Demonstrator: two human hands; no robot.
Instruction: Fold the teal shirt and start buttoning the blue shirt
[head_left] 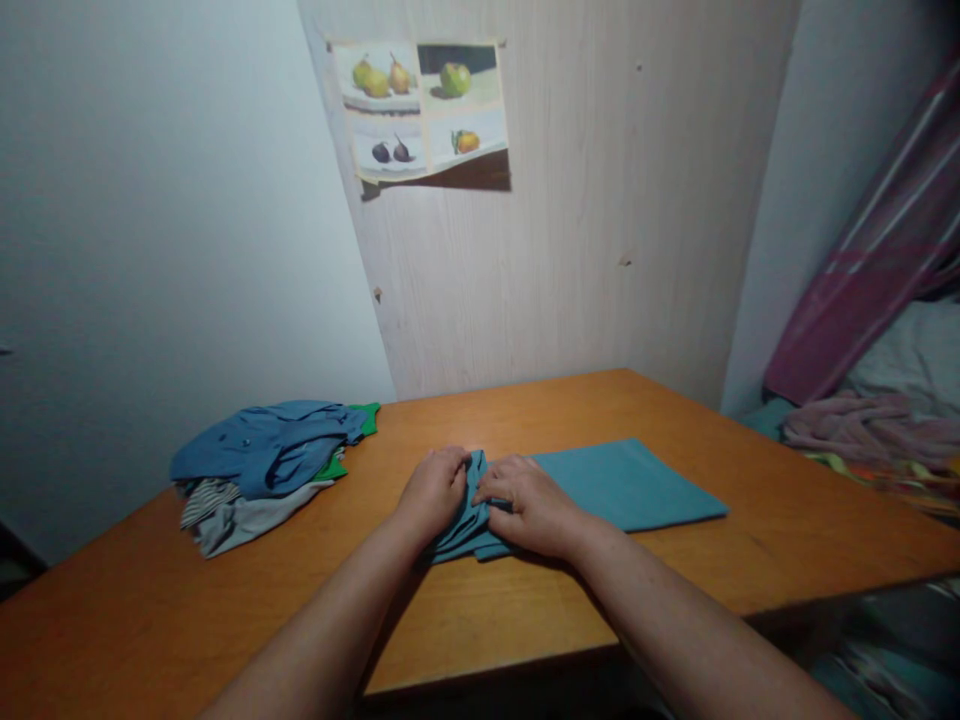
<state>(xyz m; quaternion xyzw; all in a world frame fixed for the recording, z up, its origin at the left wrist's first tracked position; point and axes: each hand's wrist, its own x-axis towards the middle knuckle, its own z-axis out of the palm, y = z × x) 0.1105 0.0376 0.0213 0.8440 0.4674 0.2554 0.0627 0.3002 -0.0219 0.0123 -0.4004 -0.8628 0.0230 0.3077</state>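
A teal cloth point(475, 512), bunched into several folds, lies on the wooden table in front of me. My left hand point(437, 492) grips its left side, fingers curled over the folds. Close beside it, my right hand point(529, 503) is closed on the cloth's right part, thumb and fingers drawn together. A small dark strip shows between that thumb and the fingers; I cannot make out what it is. To the right spreads a flat teal rectangle point(630, 487) with straight, crisp edges, partly under my right hand. Whether it is one piece with the bunched cloth is hidden.
A loose heap of clothes point(270, 450), blue, grey, striped and green, sits on the table point(480, 640) at the left. Fruit pictures point(424, 115) hang on the back wall. At the right, beyond the table's edge, are a pink curtain point(847, 280) and a crumpled pinkish fabric point(862, 428).
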